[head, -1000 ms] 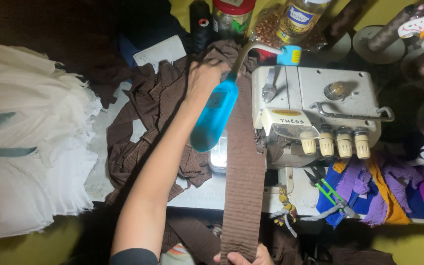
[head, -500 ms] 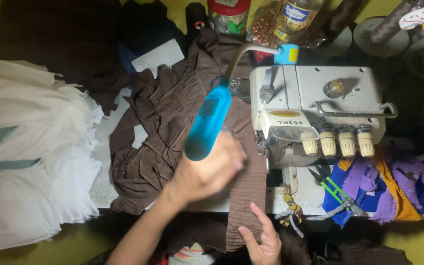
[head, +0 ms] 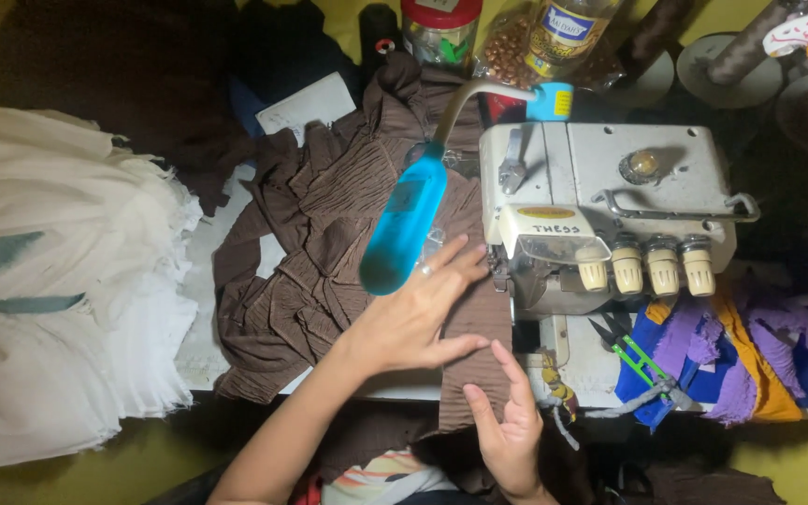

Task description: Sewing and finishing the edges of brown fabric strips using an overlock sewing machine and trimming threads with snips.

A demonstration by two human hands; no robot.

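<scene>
My left hand [head: 413,313] lies flat with fingers spread on a brown ribbed fabric strip [head: 493,309], just left of the needle area of a white overlock machine [head: 610,178]. Below it, my right hand [head: 507,421] grips the strip's lower part at the table's front edge, index finger stretched up along the cloth. A blue flexible lamp [head: 404,229] hangs on a grey gooseneck over the fabric, right above my left hand. More crumpled brown cloth [head: 320,234] is heaped to the left of the strip.
A large white ruffled fabric [head: 49,309] covers the left side. Green-handled scissors [head: 628,351] and purple and orange scraps [head: 731,355] lie below the machine. A red-lidded jar [head: 440,23], a bottle [head: 563,28] and thread cones [head: 722,56] stand at the back.
My left hand came back from the far end of the brown cloth to the strip beside the machine and spread flat. My right hand moved up along the strip's lower part.
</scene>
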